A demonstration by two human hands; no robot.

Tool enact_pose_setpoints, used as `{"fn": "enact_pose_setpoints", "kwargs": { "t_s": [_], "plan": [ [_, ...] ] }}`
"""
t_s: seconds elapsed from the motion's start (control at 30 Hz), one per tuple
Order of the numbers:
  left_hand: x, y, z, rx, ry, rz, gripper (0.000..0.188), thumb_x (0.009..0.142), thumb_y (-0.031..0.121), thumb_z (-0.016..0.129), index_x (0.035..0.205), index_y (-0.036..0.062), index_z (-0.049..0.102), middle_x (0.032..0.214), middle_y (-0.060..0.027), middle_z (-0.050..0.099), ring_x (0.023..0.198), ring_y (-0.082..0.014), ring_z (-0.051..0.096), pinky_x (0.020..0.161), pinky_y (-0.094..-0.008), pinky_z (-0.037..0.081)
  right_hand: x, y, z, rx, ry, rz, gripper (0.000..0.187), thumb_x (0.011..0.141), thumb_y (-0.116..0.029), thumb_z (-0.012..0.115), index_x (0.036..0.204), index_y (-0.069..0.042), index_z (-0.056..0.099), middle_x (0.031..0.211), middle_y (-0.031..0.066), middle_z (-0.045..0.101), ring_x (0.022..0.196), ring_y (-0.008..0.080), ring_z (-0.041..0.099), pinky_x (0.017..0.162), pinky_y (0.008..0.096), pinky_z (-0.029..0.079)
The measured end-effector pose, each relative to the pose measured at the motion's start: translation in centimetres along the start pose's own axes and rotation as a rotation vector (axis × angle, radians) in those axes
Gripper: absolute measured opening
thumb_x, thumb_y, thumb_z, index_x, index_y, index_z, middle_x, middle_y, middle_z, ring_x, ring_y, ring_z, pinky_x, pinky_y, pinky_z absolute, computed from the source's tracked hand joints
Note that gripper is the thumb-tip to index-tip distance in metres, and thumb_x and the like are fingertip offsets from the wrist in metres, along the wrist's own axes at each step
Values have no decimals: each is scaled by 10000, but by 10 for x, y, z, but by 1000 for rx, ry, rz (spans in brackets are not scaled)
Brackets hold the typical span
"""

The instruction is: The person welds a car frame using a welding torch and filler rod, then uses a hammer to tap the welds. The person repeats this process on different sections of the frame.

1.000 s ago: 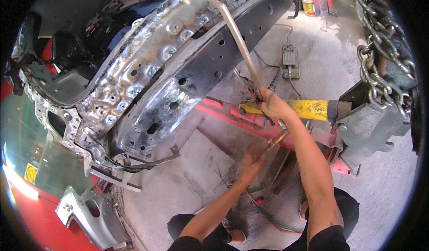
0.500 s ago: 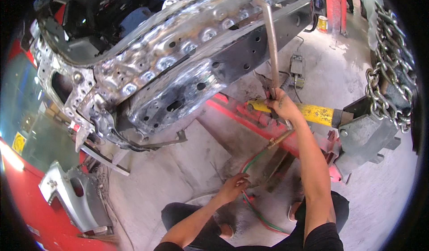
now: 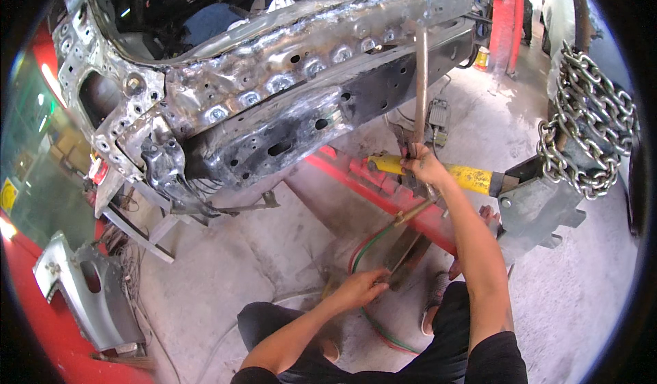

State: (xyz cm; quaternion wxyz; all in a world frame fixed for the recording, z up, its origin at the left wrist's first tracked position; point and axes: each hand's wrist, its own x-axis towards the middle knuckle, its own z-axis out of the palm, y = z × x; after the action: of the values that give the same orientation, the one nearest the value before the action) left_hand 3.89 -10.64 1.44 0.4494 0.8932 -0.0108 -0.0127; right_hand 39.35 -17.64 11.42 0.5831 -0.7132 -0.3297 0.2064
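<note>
My right hand (image 3: pixel 428 168) is closed round the lower part of a long, dull metal rod (image 3: pixel 421 83). The rod stands nearly upright, its top against the bare metal front beam (image 3: pixel 294 62) of a car. Dark metal parts beside those fingers are hard to tell apart. Below that hand a brass torch handle (image 3: pixel 413 213) lies over a red frame, with red and green hoses (image 3: pixel 369 246) running down from it. My left hand (image 3: pixel 366 288) is low over the floor, in front of the hoses, its fingers pressed together; what they hold is unclear.
A yellow cylinder (image 3: pixel 469 177) lies across the red frame (image 3: pixel 349 172). Heavy chains (image 3: pixel 592 117) hang at the right above a grey metal bracket (image 3: pixel 540 209). A grey foot pedal (image 3: pixel 438 117) sits on the floor behind. A silver body panel (image 3: pixel 89 295) leans at the left.
The view has shifted, and the rod now looks more upright. My left hand has moved slightly right relative to the hoses, and its fingers have drawn together. My right hand keeps its grip.
</note>
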Motion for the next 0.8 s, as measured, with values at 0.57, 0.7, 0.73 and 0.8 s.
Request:
{"fn": "enact_pose_setpoints", "kwargs": {
  "t_s": [0.57,0.7,0.73,0.8],
  "plan": [
    [14,27,-7,-103,-99,-205,427,1072,309,577,1383,17,607,977,-188,750,846,-283,749,789,-426,564,-16,4,1,-14,-22,-41,217,911,-40,728,1085,-5,605,938,55,667,882,170,621,797,338,516],
    [22,27,-17,-89,94,-225,460,1070,351,585,1363,-2,617,971,-192,741,957,-285,729,864,-425,538,-38,-38,21,100,-52,88,243,913,-69,735,1110,-5,607,952,60,669,861,177,624,773,340,519],
    [27,29,-19,-91,138,-246,473,1068,363,590,1361,-8,616,972,-194,739,970,-277,722,866,-422,536,-42,-38,19,89,-32,92,250,914,-83,737,1114,-7,607,948,61,667,853,179,625,763,343,521],
    [31,26,-31,-153,303,-261,504,1069,382,592,1383,-12,603,988,-190,729,965,-268,711,881,-426,533,-50,-65,27,61,-91,70,284,910,-128,750,1126,-13,605,938,58,664,846,182,631,740,348,523]
  ]
}}
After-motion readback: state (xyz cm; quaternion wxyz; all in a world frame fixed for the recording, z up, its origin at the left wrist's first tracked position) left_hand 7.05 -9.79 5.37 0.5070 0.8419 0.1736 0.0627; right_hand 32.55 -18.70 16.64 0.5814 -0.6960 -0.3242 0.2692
